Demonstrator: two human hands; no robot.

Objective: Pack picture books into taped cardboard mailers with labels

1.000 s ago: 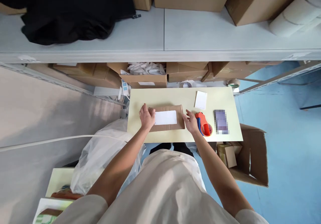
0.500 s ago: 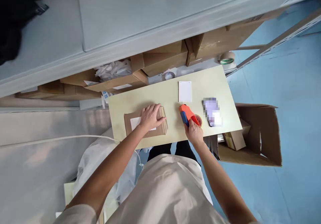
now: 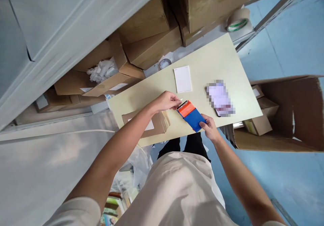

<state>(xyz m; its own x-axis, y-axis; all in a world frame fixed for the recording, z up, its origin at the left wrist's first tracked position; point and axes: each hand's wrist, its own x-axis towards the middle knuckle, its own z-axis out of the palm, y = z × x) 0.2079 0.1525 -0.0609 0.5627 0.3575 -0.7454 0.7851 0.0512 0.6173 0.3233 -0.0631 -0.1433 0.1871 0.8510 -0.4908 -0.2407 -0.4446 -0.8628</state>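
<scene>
My right hand (image 3: 208, 126) grips a blue and orange tape dispenser (image 3: 191, 116) by its near end, tilted above the table. At the dispenser's toothed far edge, the fingers of my left hand (image 3: 167, 101) are pinched together. A small pale bit shows at those fingertips and looks like the tape end. Below my left forearm a brown cardboard box (image 3: 158, 126) with a white label lies on the table, partly hidden by the arm. The tape roll inside the dispenser is out of sight.
On the cream table (image 3: 215, 60) lie a white paper pad (image 3: 183, 79) and a phone (image 3: 220, 97). Behind it stand open cartons (image 3: 154, 47) and tape rolls (image 3: 238, 20) under a grey shelf (image 3: 76, 26). A large open carton (image 3: 278, 145) with small boxes is at the right.
My left hand has left the cardboard box and moved right to the dispenser. My right hand has lifted and turned the dispenser so its blue side shows. The view has shifted and tilted.
</scene>
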